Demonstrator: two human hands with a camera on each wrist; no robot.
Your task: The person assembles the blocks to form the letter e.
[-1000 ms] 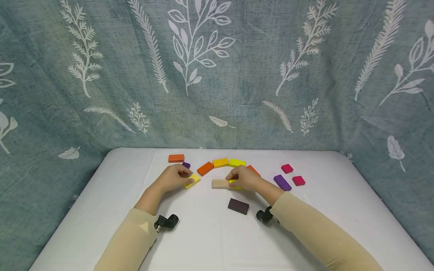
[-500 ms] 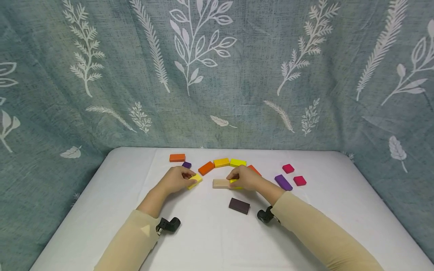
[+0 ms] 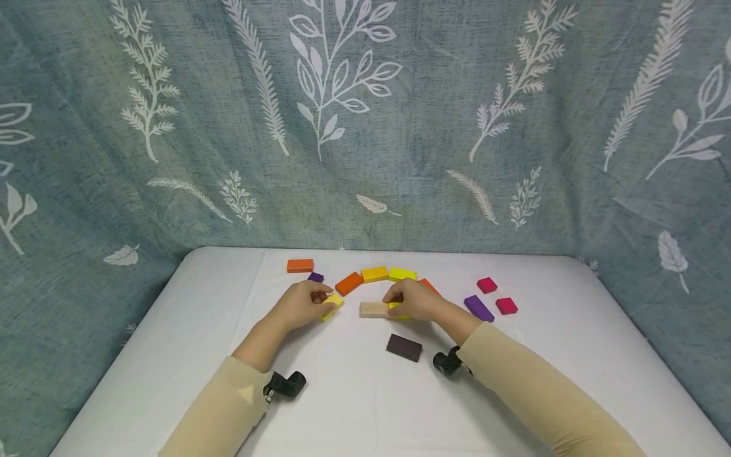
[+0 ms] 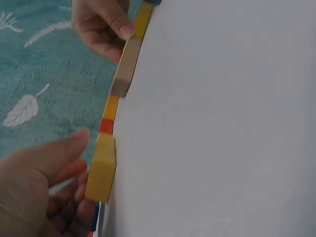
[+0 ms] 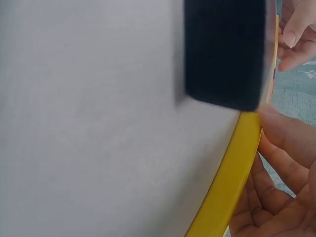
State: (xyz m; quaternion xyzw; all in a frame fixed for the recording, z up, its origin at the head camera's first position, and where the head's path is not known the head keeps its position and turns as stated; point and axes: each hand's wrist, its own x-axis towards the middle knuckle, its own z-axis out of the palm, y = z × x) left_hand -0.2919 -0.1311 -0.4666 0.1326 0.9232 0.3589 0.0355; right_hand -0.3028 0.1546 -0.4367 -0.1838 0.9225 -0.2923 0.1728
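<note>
In the head view my left hand holds a pale yellow block, thumb on its near side and fingers behind it. That block stands beside my thumb in the left wrist view. My right hand pinches the left end of a bright yellow block, mostly covered by the hand in the head view. A plain wooden block lies end to end with it, right at my right thumb. Behind both hands, an orange block, an amber block and a lime-yellow block form an arc.
A dark brown block lies nearer me. To the right are a purple block and red blocks. An orange block and a dark purple block lie at back left. A red-orange block is partly hidden behind my right hand.
My left hand has slid the pale yellow block a little to the right and turned it slightly, closer to the orange block. The right hand keeps its place; the view shifts slightly.
</note>
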